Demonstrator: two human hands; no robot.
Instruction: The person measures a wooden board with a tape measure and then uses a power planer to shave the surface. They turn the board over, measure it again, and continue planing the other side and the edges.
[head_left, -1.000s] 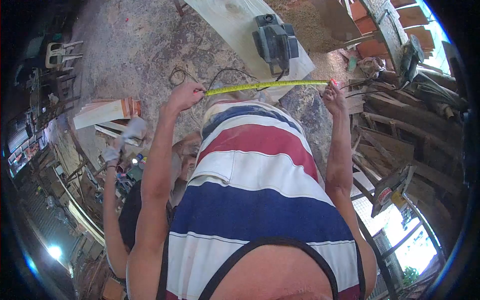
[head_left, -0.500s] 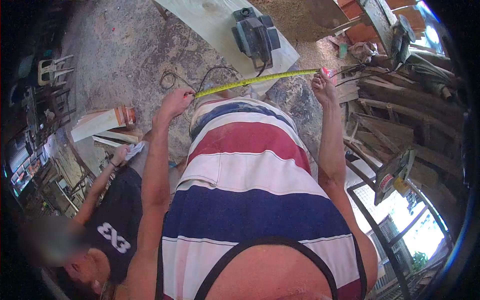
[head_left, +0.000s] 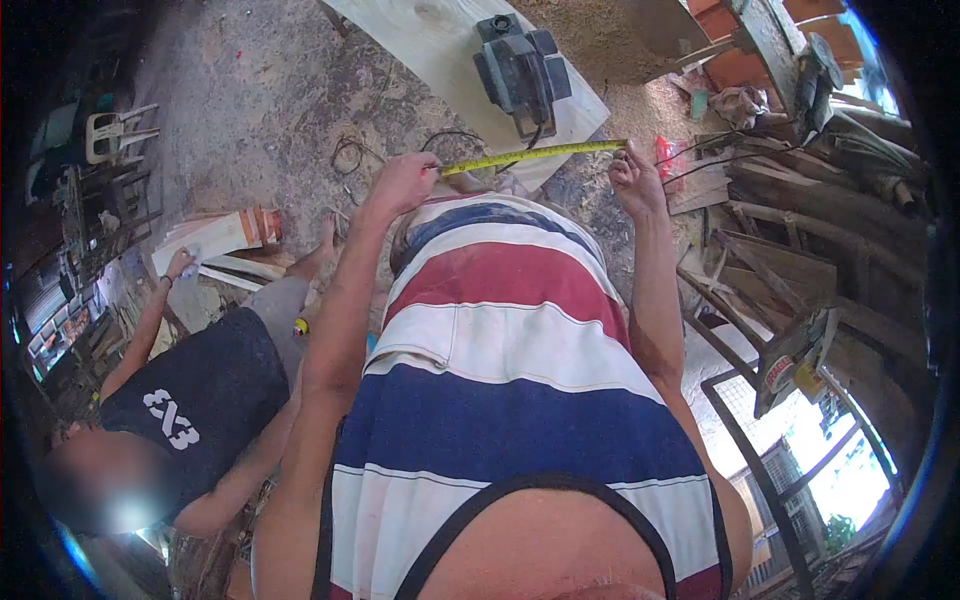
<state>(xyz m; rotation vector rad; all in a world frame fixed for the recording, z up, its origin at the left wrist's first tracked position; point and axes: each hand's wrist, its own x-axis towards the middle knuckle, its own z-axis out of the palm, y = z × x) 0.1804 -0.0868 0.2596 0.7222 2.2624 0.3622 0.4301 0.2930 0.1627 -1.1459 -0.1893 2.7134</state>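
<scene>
A yellow tape measure blade (head_left: 535, 153) stretches between my two hands, bowed slightly upward in front of my striped apron. My left hand (head_left: 403, 183) is closed around its left end; any case in the palm is hidden by the fingers. At the other end, my right hand (head_left: 638, 180) pinches the tip of the blade between thumb and fingers. Just beyond the blade, a dark power tool (head_left: 522, 75) that looks like an electric planer rests on a pale wooden board (head_left: 440, 50).
On my left a co-worker in a black shirt (head_left: 205, 395) reaches toward stacked wood pieces (head_left: 220, 235). A black cord (head_left: 350, 155) lies on the dusty floor. Scrap timber (head_left: 830, 220) is piled at right, near a red plastic wrapper (head_left: 670, 160). A plastic chair (head_left: 105, 137) stands far left.
My left hand has moved right, and the blade span between my hands is shorter. My right hand has shifted slightly left. The co-worker's hand has moved out to the wood stack.
</scene>
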